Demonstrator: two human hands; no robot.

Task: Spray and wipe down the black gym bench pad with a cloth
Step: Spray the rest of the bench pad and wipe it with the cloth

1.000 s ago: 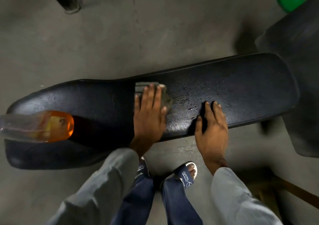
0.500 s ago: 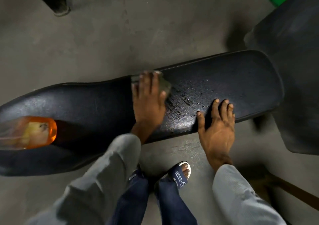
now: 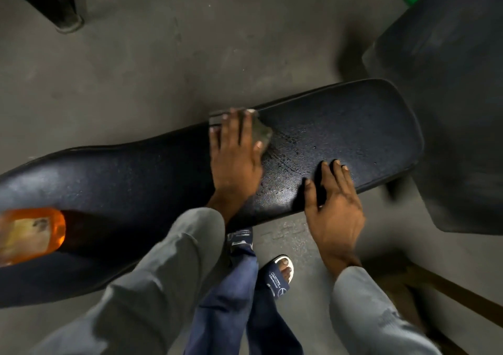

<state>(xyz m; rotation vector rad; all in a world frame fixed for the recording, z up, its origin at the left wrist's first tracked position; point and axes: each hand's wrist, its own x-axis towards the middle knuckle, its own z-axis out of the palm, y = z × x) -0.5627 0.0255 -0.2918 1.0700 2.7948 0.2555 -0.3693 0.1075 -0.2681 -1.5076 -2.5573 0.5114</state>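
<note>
Currently wiping | left hand (image 3: 234, 153) flat, pressing cloth (image 3: 262, 134) on bench pad (image 3: 353, 131) | right hand (image 3: 333, 205) released, bracing | next: sweep toward wet patch.

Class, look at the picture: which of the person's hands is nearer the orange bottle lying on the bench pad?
Left. The left hand presses the cloth mid-pad, nearer the orange bottle; the right hand rests farther away.
</note>
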